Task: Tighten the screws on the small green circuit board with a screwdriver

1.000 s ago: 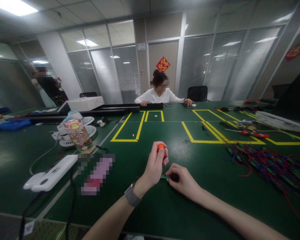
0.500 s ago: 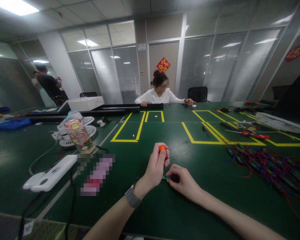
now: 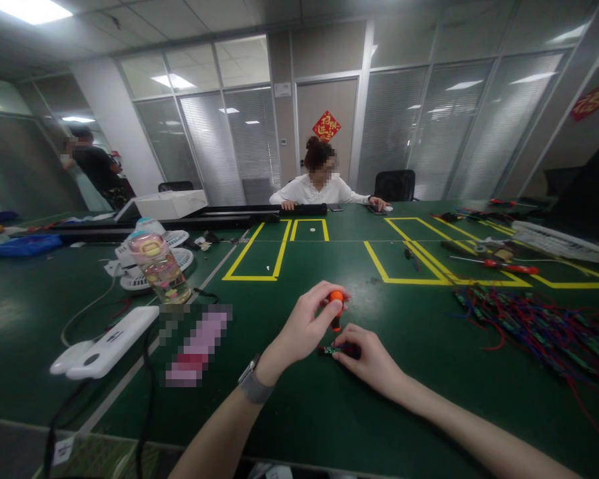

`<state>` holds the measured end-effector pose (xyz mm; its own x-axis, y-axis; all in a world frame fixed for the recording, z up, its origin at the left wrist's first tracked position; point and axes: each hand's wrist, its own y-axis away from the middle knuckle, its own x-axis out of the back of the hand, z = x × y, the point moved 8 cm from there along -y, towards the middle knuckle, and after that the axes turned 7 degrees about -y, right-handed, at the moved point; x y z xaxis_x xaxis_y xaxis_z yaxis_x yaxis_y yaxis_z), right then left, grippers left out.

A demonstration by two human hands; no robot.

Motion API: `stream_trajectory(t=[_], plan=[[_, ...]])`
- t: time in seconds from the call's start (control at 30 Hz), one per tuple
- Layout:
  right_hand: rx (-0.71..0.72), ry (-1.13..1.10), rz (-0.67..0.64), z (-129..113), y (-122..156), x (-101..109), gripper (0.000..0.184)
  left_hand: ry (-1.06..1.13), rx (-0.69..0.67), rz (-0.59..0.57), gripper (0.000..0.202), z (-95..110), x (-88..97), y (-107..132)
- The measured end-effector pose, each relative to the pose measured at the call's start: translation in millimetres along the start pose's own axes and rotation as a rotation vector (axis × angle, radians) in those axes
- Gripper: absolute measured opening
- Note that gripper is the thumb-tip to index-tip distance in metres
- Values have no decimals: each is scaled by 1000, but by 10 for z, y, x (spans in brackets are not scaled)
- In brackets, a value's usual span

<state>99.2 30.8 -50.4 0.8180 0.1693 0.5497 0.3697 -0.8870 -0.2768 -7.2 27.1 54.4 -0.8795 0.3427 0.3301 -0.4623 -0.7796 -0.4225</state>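
Note:
My left hand (image 3: 307,326) is closed around a small orange-handled screwdriver (image 3: 336,311), held upright with its tip pointing down at a small green circuit board (image 3: 331,350) on the green table (image 3: 329,412). A grey watch sits on that wrist. My right hand (image 3: 367,356) rests on the table just right of the board, fingers pinched on its edge, holding it flat.
A tangle of red and blue wires (image 3: 539,326) lies to the right. A drink bottle (image 3: 160,269), small fans (image 3: 147,263) and a white device (image 3: 104,342) stand to the left. Yellow tape boxes (image 3: 259,256) mark the table. A person in white (image 3: 322,186) sits at the far side.
The view shifted slightly. My left hand has loosened its wrap, so more of the orange handle shows and it tilts a little right. My right hand stays on the board.

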Motion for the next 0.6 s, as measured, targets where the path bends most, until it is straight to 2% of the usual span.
stream_trajectory(t=[0.17, 0.27, 0.4, 0.6], plan=[[-5, 9, -13, 9, 21, -17, 10, 91, 17, -49, 36, -45, 104, -29], [-5, 10, -14, -2, 21, -19, 9, 79, -10, -35, 30, -44, 131, -37], [-24, 19, -14, -18, 3, -10, 5, 58, -28, -38, 26, -57, 75, -39], [-44, 21, -59, -21, -29, -5, 2, 22, -86, 34, 30, -33, 121, -45]])
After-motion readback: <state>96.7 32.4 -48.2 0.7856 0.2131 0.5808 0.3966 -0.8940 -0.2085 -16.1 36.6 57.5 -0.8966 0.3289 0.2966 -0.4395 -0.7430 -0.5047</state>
